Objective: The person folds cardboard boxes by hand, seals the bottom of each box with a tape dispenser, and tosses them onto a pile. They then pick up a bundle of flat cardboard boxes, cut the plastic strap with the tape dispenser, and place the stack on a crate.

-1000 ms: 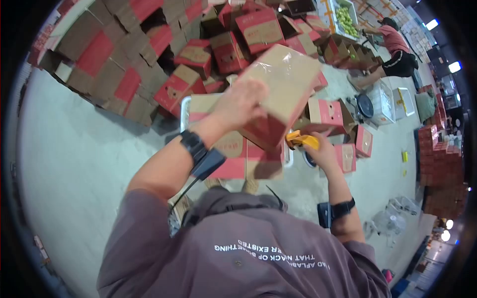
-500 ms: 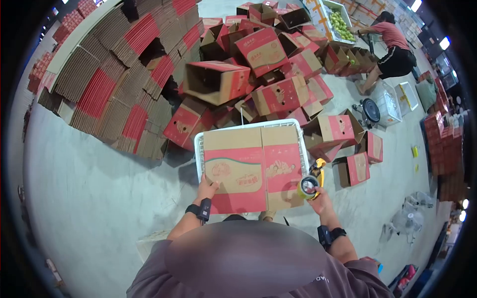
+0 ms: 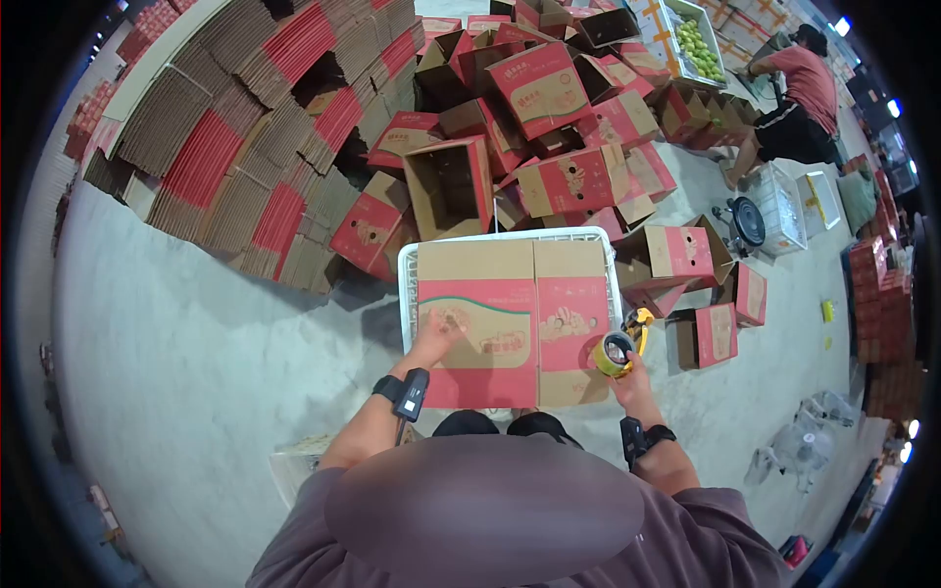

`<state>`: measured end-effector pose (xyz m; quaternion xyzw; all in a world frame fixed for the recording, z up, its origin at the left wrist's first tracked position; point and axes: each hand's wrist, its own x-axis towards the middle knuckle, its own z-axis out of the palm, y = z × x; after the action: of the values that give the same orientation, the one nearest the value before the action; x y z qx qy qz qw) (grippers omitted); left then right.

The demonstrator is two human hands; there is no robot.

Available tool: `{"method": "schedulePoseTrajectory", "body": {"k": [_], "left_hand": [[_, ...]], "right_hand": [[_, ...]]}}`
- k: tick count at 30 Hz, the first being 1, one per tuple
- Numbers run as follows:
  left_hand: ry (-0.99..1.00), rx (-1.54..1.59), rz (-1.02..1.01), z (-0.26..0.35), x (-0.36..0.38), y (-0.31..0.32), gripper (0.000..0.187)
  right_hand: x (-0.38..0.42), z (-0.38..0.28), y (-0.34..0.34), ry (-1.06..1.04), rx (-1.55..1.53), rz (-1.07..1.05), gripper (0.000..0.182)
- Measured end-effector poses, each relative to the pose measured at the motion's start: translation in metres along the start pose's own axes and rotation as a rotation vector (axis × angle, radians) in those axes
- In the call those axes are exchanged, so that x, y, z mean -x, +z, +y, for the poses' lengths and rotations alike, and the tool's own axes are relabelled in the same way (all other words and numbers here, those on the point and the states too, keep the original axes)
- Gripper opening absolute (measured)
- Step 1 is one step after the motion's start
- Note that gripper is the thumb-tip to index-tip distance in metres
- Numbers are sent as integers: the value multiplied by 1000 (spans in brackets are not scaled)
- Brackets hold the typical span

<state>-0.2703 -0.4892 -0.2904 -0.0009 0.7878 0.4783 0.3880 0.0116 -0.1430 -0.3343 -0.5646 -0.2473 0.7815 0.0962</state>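
A flat red and brown carton (image 3: 490, 367) lies on an upturned-looking white plastic crate (image 3: 408, 294) in front of me. My left hand (image 3: 438, 336) rests on the upper left part of the carton, its fingers apart and pointing forward. At the carton's right edge, my right hand (image 3: 629, 377) is closed on a tape dispenser (image 3: 615, 353) with a yellowish tape roll and an orange-yellow frame.
Opened red cartons (image 3: 539, 88) are heaped beyond the crate. Stacks of flattened cartons (image 3: 201, 157) stand at left. A co-worker (image 3: 804, 93) bends near a crate of green fruit (image 3: 694, 44). A black round stool (image 3: 745, 222) and plastic bags (image 3: 806, 441) are at right.
My left hand has moved from the carton's left edge onto its surface. An open box beyond the crate has dropped and come to rest on the heap. The co-worker bends lower.
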Motion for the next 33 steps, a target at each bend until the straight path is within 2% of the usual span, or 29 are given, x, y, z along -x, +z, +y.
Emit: {"method": "schedulePoseTrajectory", "body": {"k": [1, 3, 4, 6, 7, 8, 10, 11, 12, 13, 15, 17, 18, 19, 20, 21, 22, 23, 24, 25, 26, 27, 28, 29, 31, 32, 33], "left_hand": [[-2, -7, 9, -2, 1, 2, 80], [173, -440, 351, -11, -12, 4, 82], [186, -450, 354, -18, -23, -1, 82], [-192, -444, 89, -33, -35, -5, 83], [-117, -460, 318, -30, -16, 3, 82], [-53, -339, 309, -31, -15, -3, 80], [-149, -12, 304, -15, 8, -13, 67], [-42, 174, 155, 2, 22, -19, 59], [71, 354, 5, 23, 36, -25, 52], [87, 349, 10, 59, 61, -25, 52], [298, 380, -53, 127, 114, -19, 42], [299, 347, -95, 143, 138, -29, 41], [293, 316, -148, 146, 146, -36, 41], [314, 314, -141, 120, 138, -49, 41], [354, 24, -40, 77, 115, -65, 34], [393, -265, 64, 61, 98, -74, 28], [362, 207, 96, 90, 116, -57, 21], [420, 278, 248, 118, 134, -40, 24], [484, 369, 275, 134, 144, -33, 30], [548, 461, 300, 148, 150, -28, 36], [555, 474, 299, 161, 154, -22, 36], [516, 518, 302, 175, 156, -17, 40], [483, 560, 303, 185, 155, -13, 46], [505, 284, 351, 183, 148, -9, 49], [510, 354, 374, 183, 129, -2, 50], [500, 384, 365, 183, 123, -3, 51], [501, 424, 305, 185, 122, -6, 51]], "right_hand": [[6, -6, 1, 8, -3, -8, 44], [10, -20, 5, 79, 34, -94, 44], [12, -25, 8, 73, 19, -102, 44], [16, -33, 8, 116, 100, -121, 44], [9, -33, 3, 107, 90, -118, 44], [-1, -29, -3, 109, 100, -136, 44], [-3, -32, -5, 123, 141, -98, 42], [-5, -36, -10, 118, 138, -105, 42], [-6, -39, -14, 112, 0, -212, 39], [-8, -42, -15, 106, -139, -322, 37], [-7, -53, -19, 105, -241, -313, 35], [-11, -70, -25, 62, -277, -174, 30], [0, -78, -22, -26, -295, -184, 22], [-6, -87, -27, -12, -228, -90, 19], [-11, -93, -38, -15, -27, -116, 21], [-15, -100, -41, -28, 171, -139, 22], [12, -113, -23, -174, 437, -223, 29], [71, -125, 6, -316, 711, -294, 35], [114, -127, 26, -431, 697, -372, 56], [140, -131, 37, -418, 749, -530, 74], [177, -141, 54, -394, 855, -683, 80], [202, -135, 67, -485, 782, -815, 77], [214, -138, 74, -797, 1116, -820, 76], [238, -144, 88, -648, 1092, -888, 78], [255, -149, 104, -894, 1447, -814, 85], [252, -148, 109, -924, 1450, -828, 85], [246, -147, 110, -836, 1452, -802, 86]]}}
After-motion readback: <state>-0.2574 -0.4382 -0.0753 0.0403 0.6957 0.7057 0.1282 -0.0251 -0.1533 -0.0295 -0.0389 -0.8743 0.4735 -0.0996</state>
